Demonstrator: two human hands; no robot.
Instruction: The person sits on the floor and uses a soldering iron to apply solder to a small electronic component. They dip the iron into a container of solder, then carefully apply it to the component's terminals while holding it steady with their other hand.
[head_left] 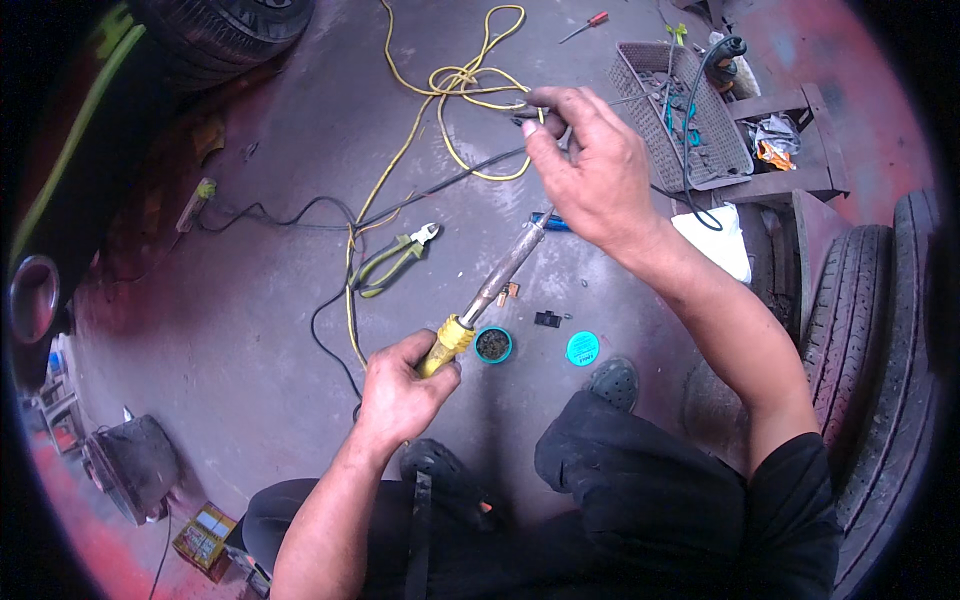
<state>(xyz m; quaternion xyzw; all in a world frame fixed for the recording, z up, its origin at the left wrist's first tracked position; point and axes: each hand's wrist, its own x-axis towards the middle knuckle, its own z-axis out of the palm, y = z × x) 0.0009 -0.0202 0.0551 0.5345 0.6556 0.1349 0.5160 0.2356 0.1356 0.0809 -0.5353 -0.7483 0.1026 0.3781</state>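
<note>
My left hand (408,385) is closed around the yellow handle of a soldering iron (492,282). Its metal shaft points up and to the right, the tip just below my right hand (597,160). That hand is closed in a pinch, with a small dark wire-like piece (520,120) at the fingertips. Most of this piece is hidden by the fingers. Beneath the iron, an open round tin (493,345) of dark paste stands on the floor, its turquoise lid (582,348) to the right. A small black part (547,319) and a blue object (549,222) lie near the shaft.
Green-handled cutting pliers (398,262) lie left of the iron. Yellow cable (400,165) and black cable (300,208) run across the floor. A tool basket (740,165) and tires (850,330) stand at right, a red-handled screwdriver (590,24) at the far side, and a wheel (225,40) at upper left.
</note>
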